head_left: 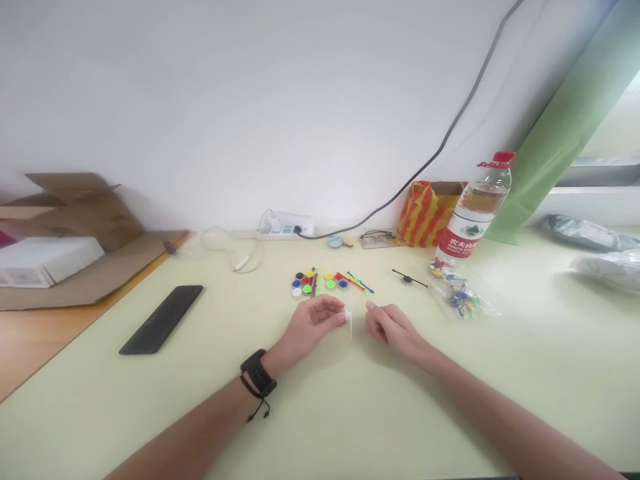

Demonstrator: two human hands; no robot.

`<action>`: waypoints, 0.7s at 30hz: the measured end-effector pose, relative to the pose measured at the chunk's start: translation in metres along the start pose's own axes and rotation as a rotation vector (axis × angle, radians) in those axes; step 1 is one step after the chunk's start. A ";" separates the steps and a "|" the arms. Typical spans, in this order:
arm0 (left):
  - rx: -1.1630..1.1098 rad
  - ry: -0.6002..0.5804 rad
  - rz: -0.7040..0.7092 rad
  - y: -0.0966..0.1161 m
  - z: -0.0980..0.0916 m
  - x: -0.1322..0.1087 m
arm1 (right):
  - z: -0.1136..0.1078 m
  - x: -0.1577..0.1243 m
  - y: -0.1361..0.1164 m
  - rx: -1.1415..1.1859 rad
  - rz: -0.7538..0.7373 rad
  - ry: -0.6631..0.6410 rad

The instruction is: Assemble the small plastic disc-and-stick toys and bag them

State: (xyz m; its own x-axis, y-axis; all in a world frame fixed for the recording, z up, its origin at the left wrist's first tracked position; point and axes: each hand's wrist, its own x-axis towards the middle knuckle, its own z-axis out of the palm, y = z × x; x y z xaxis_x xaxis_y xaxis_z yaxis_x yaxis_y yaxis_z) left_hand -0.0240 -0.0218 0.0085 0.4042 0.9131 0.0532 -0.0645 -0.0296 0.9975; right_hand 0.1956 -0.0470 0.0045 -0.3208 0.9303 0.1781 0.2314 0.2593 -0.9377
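Observation:
Between the thumb and fingertips of my left hand (317, 320) is a small white spinner (349, 315), its thin white pointer hanging downward. My right hand (393, 328) is just to the right, apart from the spinner, with its fingers curled closed; whether anything is inside them is hidden. Beyond my hands lie two groups of small round discs (331, 285) in several colours, with arrow-shaped pointers (361, 283) in red, green and blue beside them. A black spinner (407, 280) with a long black arrow across it rests farther right.
A clear bag of small coloured parts (463, 300) lies before a tilted-looking water bottle (473, 217) and a striped bag (425, 213). At left are a black phone-like slab (161, 320) and a cardboard box (100, 213). A power strip (285, 228) sits by the wall.

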 end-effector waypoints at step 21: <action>-0.006 0.003 0.012 0.001 0.001 0.000 | 0.003 0.003 -0.007 0.272 0.049 0.021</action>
State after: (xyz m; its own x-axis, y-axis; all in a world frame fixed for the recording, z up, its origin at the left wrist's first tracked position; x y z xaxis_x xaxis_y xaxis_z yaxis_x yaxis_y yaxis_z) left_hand -0.0231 -0.0220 0.0099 0.4008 0.9138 0.0653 -0.0746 -0.0385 0.9965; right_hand 0.1902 -0.0473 0.0103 -0.2955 0.9459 0.1340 -0.0099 0.1372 -0.9905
